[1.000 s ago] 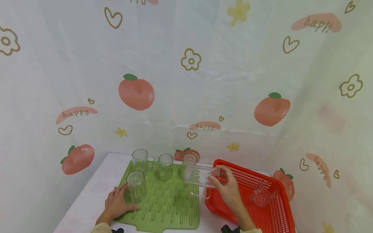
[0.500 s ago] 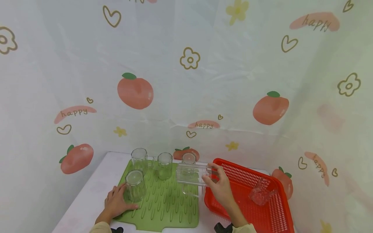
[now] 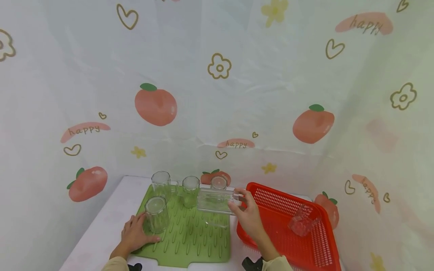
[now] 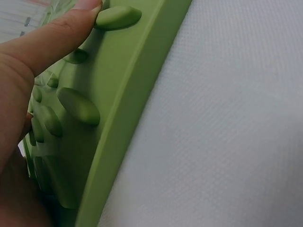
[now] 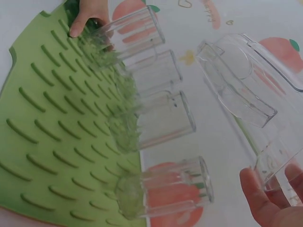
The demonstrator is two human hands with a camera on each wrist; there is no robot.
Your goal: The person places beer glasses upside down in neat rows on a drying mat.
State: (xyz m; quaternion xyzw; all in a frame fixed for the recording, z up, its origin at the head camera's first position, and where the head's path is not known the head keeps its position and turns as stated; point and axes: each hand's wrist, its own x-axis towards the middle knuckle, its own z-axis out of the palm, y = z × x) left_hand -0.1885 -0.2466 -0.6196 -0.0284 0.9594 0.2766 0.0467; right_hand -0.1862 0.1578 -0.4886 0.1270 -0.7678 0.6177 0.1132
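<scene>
In the head view, my right hand (image 3: 250,216) pinches a clear glass mug (image 3: 214,201) by one end. The mug lies sideways in the air over the right part of a green drying mat (image 3: 194,244), its handle hanging below. The right wrist view shows the held mug (image 5: 272,94) close up, with fingertips (image 5: 253,189) at its end. My left hand (image 3: 135,235) rests on the mat's left edge, thumb stretched out, beside an upside-down mug (image 3: 157,216). Further mugs stand along the mat's back: a left one (image 3: 161,184), a middle one (image 3: 191,192) and a right one (image 3: 218,183).
A red perforated basket (image 3: 281,241) stands right of the mat, holding another clear mug (image 3: 304,221) tipped on its side. The table (image 3: 98,226) has a white cover. Behind it hangs a printed white curtain (image 3: 190,124).
My right hand has carried the held mug leftward, away from the basket and further over the mat. The left hand stays at the mat's edge. The view has shifted slightly.
</scene>
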